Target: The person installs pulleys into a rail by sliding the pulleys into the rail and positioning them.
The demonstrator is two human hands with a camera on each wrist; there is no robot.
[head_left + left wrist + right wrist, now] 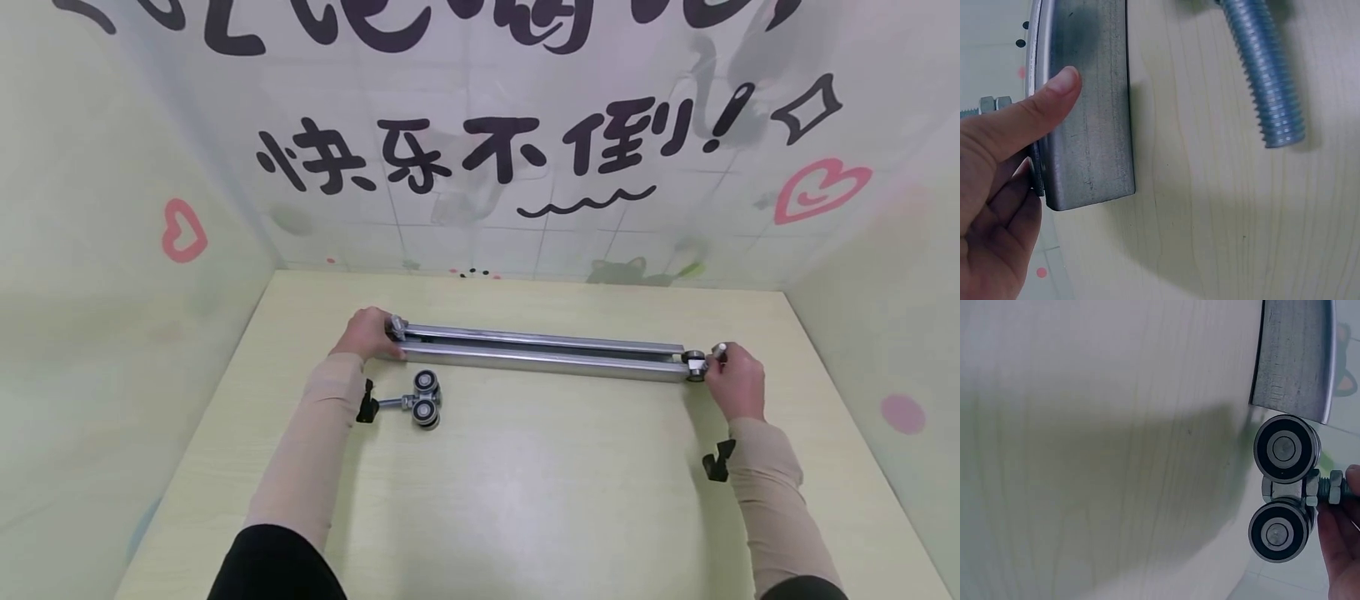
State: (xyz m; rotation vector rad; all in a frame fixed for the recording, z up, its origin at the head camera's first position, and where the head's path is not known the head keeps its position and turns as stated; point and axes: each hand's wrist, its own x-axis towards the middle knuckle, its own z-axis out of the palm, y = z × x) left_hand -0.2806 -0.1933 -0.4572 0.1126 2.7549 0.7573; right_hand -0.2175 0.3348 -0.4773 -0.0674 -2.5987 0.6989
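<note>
Head view: the left hand [367,333] grips the rail [540,362] at its left end; the right hand [738,383] pinches a roller [696,367] by its bolt [1324,488], just beside the rail's right end. Keeping the wheels [1284,449] square to the rail should prevent jamming.

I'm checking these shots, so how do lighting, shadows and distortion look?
Head view: soft glare on the pale wood-grain tabletop, a shadow beside the beige cloth right sleeve; left wrist view: the silver metal rail and grey threaded steel bolt look bowed, probably lens distortion; right wrist view: dim, with a broad shadow across the tabletop beside the wheeled steel trolley.
</note>
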